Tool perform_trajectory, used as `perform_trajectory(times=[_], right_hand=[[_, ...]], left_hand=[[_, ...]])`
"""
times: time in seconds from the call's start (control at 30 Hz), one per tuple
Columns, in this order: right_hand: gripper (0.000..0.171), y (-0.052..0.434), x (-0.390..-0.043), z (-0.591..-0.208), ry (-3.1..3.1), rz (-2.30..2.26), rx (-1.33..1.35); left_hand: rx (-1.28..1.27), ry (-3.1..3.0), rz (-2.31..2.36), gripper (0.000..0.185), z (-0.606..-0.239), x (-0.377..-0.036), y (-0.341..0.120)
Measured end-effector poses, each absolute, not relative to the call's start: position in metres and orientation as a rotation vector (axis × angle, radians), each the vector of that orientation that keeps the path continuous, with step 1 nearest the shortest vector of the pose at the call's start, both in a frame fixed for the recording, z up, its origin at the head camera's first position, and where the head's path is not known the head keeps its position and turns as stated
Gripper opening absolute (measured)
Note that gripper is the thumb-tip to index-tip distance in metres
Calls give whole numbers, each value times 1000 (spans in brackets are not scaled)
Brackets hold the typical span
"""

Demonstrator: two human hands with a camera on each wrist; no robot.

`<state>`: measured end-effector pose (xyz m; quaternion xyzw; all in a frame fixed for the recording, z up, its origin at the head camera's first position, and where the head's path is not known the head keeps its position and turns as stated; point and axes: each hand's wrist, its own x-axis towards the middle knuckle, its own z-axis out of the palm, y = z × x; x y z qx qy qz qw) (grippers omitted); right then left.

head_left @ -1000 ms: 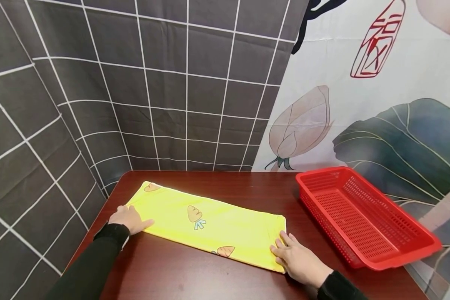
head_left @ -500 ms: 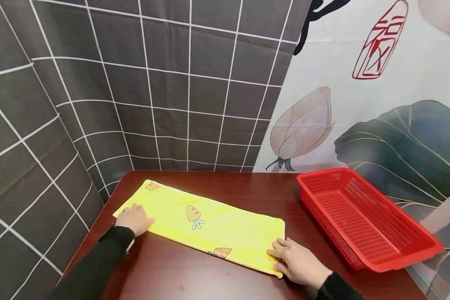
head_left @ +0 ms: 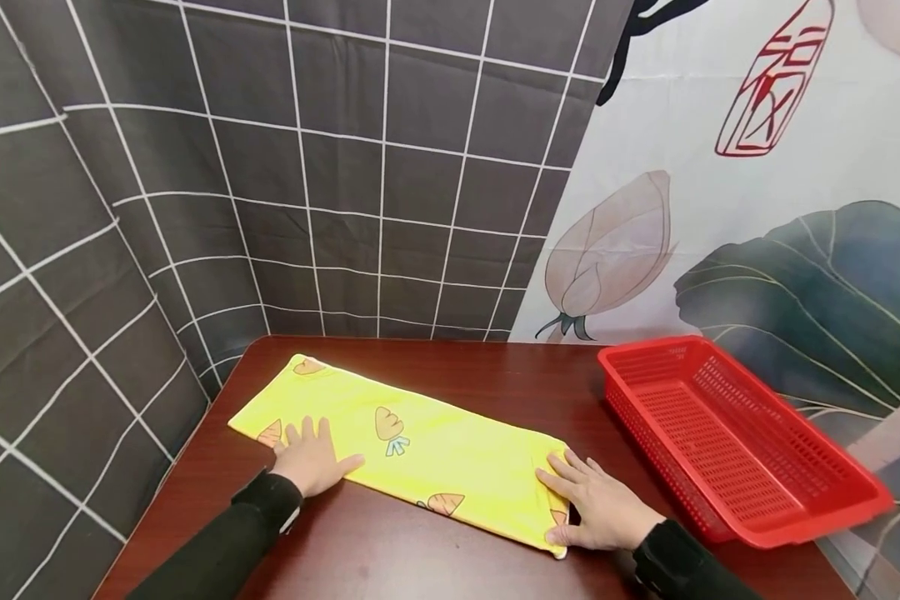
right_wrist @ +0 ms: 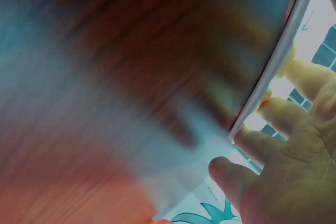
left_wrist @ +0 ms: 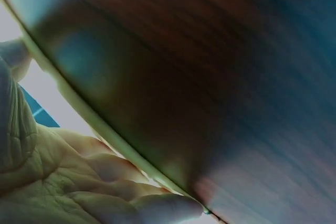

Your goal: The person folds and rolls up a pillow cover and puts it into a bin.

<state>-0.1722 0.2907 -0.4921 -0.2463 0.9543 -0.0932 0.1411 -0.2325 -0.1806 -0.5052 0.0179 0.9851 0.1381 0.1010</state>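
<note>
A yellow folded cloth (head_left: 465,454) printed with carrots lies flat as a long strip on the table, slanting down to the right in the head view. My left hand (head_left: 311,461) rests on its near edge, left of the middle, with the fingers spread. My right hand (head_left: 603,504) touches the right end, its fingers spread over the fabric and the thumb by the near corner. In the left wrist view the cloth's edge (left_wrist: 118,140) runs past my palm and fingers. The right wrist view shows the pale hem (right_wrist: 278,64) under my fingertips.
A red plastic basket (head_left: 727,533) with perforated walls stands on the right side of the dark red-brown table (head_left: 390,558). Behind the table hangs a grey checked curtain (head_left: 420,183), and to its right a white hanging (head_left: 645,125) with lotus prints.
My left hand has slid right along the near edge from the left end, uncovering another carrot print. The right hand has shifted slightly, its fingers spreading. The cloth has barely moved.
</note>
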Motion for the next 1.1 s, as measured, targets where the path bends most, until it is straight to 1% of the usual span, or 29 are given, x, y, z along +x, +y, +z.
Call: perform_trajectory(times=[0.23, 0.37, 0.57, 0.7, 0.87, 1.0, 1.1], right_hand=[[101, 281, -164, -495, 2804, -228, -754], [96, 267, -155, -497, 2824, -183, -797], [86, 244, -144, -494, 2837, -133, -828], [77, 233, -137, -494, 2845, -68, -927], [66, 223, -127, -496, 2862, 16, -1059], [66, 216, -124, -495, 2813, 22, -1100], [65, 212, -123, -498, 2834, 35, -1237]], left_hand=[[107, 2927, 410, 118, -509, -241, -195], [167, 2948, 401, 118, -511, -250, -208], [263, 2999, 390, 119, -523, -271, -229], [302, 3016, 368, 119, -529, -284, -241], [324, 3032, 346, 118, -526, -289, -252], [343, 3073, 295, 115, -525, -296, -263], [337, 3083, 253, 114, -524, -302, -269]])
